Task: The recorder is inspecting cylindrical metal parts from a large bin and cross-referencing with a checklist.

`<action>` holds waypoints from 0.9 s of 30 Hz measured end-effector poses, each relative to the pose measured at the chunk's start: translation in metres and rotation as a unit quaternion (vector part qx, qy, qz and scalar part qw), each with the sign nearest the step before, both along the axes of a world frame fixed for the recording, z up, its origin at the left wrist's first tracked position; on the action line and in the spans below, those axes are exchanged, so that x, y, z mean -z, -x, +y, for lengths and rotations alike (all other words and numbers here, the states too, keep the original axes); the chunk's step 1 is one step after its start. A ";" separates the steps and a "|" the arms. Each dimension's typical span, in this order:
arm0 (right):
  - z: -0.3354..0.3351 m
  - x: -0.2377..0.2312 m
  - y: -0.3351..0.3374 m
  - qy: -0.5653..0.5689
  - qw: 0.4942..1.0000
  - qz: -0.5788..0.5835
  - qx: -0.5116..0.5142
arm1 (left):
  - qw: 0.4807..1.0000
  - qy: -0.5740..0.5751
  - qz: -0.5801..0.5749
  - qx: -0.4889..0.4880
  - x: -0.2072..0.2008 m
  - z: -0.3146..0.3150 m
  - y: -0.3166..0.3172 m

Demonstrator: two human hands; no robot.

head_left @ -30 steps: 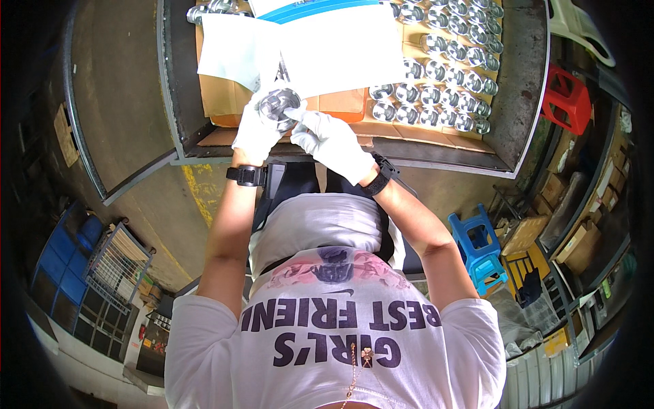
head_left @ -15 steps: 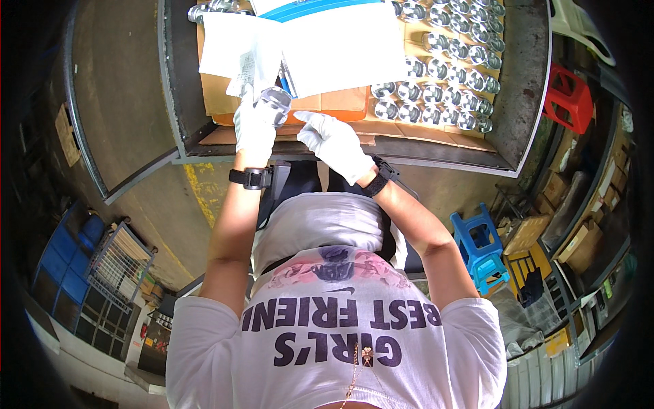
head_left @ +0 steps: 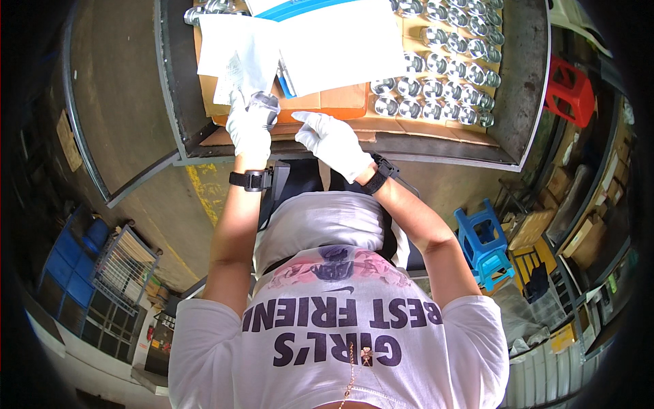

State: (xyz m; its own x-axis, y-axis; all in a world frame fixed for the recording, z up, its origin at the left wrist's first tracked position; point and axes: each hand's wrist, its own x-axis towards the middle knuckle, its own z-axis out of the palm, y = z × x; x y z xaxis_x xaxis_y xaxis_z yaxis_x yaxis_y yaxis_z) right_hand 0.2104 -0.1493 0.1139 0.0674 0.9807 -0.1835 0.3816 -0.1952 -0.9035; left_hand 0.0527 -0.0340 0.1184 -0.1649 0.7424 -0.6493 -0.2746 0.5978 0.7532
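A shiny metal piston [head_left: 266, 103] is held in my left hand [head_left: 248, 133], which wears a white glove and is closed around its side. The piston is tilted, over the near edge of an orange-and-cardboard surface. My right hand [head_left: 330, 142], also gloved in white, hovers just to the right, apart from the piston. Its index finger points toward the piston and the others are partly bent; I see nothing in it. White paper sheets [head_left: 344, 51] lie beyond both hands, with a thin printed sheet or bag [head_left: 230, 78] by my left fingertips.
Several rows of pistons [head_left: 432, 88] stand on cardboard to the right, inside a dark metal-rimmed bench [head_left: 521, 82]. More pistons [head_left: 194, 15] lie at the far left corner. A red stool [head_left: 569, 92] and blue stools [head_left: 482, 235] stand at the right; a wire cart [head_left: 126, 266] is at the left.
My left hand has drawn slightly left and nearer to me, turning the piston so a darker side shows. My right hand has barely moved.
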 end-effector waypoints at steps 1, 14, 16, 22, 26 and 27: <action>-0.001 0.000 0.000 -0.001 1.000 -0.001 0.001 | 1.000 -0.002 -0.003 -0.001 0.002 -0.001 0.002; -0.002 0.004 0.000 -0.003 1.000 0.017 0.008 | 0.983 -0.026 0.099 0.152 0.004 -0.001 0.021; -0.003 0.004 -0.001 0.002 1.000 0.019 0.007 | 0.985 0.064 0.068 0.145 0.002 0.009 0.026; -0.002 0.004 -0.002 -0.034 0.999 0.008 0.023 | 0.959 0.135 0.139 0.206 -0.010 0.028 0.041; -0.002 0.004 -0.003 -0.028 0.999 0.015 0.026 | 0.954 0.139 0.145 0.221 -0.014 0.036 0.050; -0.002 0.004 -0.003 -0.024 0.999 0.024 0.028 | 0.955 0.129 0.145 0.222 -0.013 0.038 0.051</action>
State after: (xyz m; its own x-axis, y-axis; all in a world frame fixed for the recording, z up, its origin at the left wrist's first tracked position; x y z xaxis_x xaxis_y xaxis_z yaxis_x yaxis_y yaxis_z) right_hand 0.2130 -0.1510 0.1101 0.1146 0.9834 -0.1408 0.3274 -0.1711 -0.9293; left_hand 0.0021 0.0037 0.1316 -0.0720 0.6017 -0.7954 0.2475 0.7834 0.5702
